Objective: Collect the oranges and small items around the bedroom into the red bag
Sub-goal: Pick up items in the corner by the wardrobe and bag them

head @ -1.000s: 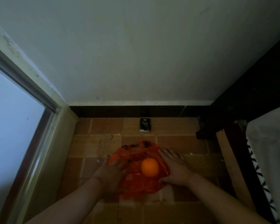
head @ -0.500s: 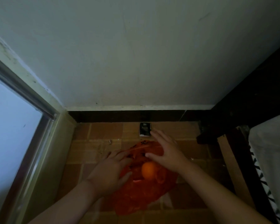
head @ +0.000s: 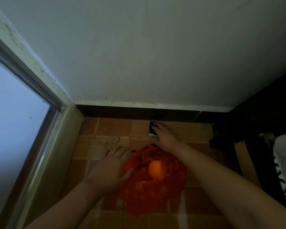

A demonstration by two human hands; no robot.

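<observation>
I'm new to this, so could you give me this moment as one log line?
left hand: flat on red bag edge | right hand: on small dark packet by wall, grip unclear | orange: on bag

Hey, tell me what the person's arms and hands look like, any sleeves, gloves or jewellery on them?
Both forearms are bare up to the frame edge, with no sleeves in view. The left hand and right hand wear no gloves. No watch, bracelet or ring shows, though the dim light could hide a thin one.

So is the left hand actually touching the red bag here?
Touching. In the head view the left hand lies flat, fingers straight, over the left edge of the red bag, its thumb on the plastic with no gap showing.
</observation>
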